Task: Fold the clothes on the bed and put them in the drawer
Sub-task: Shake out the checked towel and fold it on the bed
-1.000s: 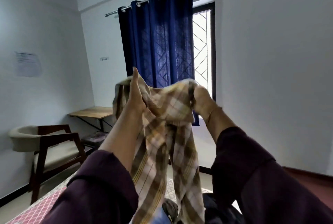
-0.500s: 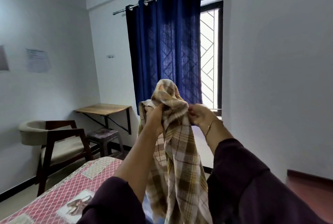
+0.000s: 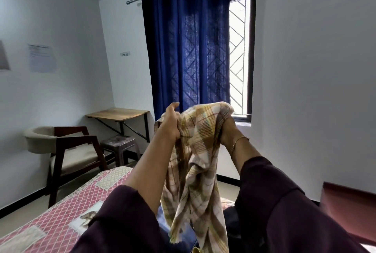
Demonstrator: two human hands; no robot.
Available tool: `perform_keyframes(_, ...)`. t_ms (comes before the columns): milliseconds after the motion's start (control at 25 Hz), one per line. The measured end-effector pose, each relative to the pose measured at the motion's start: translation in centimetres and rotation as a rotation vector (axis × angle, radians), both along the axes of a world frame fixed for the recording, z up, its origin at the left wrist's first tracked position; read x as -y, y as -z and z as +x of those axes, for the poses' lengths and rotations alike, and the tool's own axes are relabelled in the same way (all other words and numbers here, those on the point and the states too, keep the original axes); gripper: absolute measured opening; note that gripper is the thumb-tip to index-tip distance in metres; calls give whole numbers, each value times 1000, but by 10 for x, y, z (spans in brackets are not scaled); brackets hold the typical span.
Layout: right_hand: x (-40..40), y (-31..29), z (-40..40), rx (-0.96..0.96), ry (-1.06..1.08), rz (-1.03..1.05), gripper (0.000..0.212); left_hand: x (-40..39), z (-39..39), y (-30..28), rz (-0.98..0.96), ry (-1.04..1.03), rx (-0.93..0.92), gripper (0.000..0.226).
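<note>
Early stage: plaid cloth point(image 3: 197, 151) held aloft above bed point(image 3: 61, 218), unfolded, gripped by left hand point(image 3: 169, 124) and right hand point(image 3: 227, 130); dark clothes point(image 3: 232, 220) left on bed; drawer not seen

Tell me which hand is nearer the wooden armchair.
Left. The left hand grips the checked cloth on the side toward the armchair; the right hand holds its far side.

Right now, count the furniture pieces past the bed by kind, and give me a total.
Chair: 1
Stool: 1
Wall table: 1
Total: 3
</note>
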State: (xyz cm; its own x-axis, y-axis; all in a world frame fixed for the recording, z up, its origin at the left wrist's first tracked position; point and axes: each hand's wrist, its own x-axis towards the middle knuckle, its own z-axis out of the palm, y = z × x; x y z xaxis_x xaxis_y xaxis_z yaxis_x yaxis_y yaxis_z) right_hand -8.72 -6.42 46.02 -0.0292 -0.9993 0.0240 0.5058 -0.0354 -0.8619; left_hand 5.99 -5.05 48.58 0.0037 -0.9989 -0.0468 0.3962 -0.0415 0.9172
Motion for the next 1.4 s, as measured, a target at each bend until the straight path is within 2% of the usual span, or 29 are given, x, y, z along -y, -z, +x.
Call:
perform_keyframes(80, -2, -9, -4, 59, 91, 2, 31, 8, 9, 17, 113, 31, 77, 61)
perform_keyframes(160, -6, -19, -10, 120, 152, 18, 29, 13, 19, 32, 136, 111, 31, 73)
perform_keyframes(240, -11, -27, -14, 122, 134, -34, 37, 11, 25, 38, 123, 160, -206, 78)
perform_keyframes(280, -16, -30, -13, 117, 111, -66, 40, 9, 24, 37, 89, 140, -358, 70)
perform_keyframes(320, -19, -32, -11, 104, 94, -98, 43, 7, 20, 36, 45, 101, -440, 54)
perform_keyframes(360, -23, -33, -8, 83, 69, -127, 45, 5, 12, 35, 38, 73, -443, 37)
perform_keyframes(400, -25, -33, -4, 77, 42, -145, 48, 2, 3, 37, 57, 63, -356, 31)
perform_keyframes(480, -26, -30, 2, 82, -13, -160, 51, -7, -14, 47, 109, 131, -71, 37)
perform_keyframes(560, -23, -24, 1, 59, -28, -128, 49, -17, -19, 52, 133, 255, 56, 45)
perform_keyframes(640, -19, -19, -4, -63, -19, -69, 46, -21, -17, 48, 66, 256, 47, 51)
perform_keyframes(720, -19, -18, -15, -172, -25, -26, 45, -17, -12, 40, -39, 153, -53, 55)
perform_keyframes(800, -23, -21, -30, -136, -4, -10, 42, -12, -4, 29, -108, 56, -154, 56)
perform_keyframes(880, -28, -22, -47, -106, 16, 1, 34, -10, 9, 20, -114, -16, -170, 55)
perform_keyframes(1000, -30, -21, -70, -176, 64, -18, 31, -12, 33, 7, -140, -145, -190, 57)
perform_keyframes(1120, -31, -24, -79, -176, 160, -47, 21, -18, 48, -2, -176, -144, -142, 70)
perform_keyframes(1200, -32, -23, -70, -118, 90, -47, 10, -24, 46, -5, -194, -117, -98, 74)
perform_keyframes(1280, -30, -11, -52, -161, 9, -10, 64, -27, 35, -9, -204, -67, -80, 73)
perform_keyframes(1320, -29, -5, -40, -185, -1, -10, 84, -27, 30, -10, -207, -49, -77, 70)
perform_keyframes(1360, -32, 0, -29, -202, 3, -24, 90, -27, 27, -11, -212, -53, -77, 63)
perform_keyframes(1400, -30, 3, -24, -212, 40, -46, 85, -26, 27, -12, -224, -68, -73, 53)
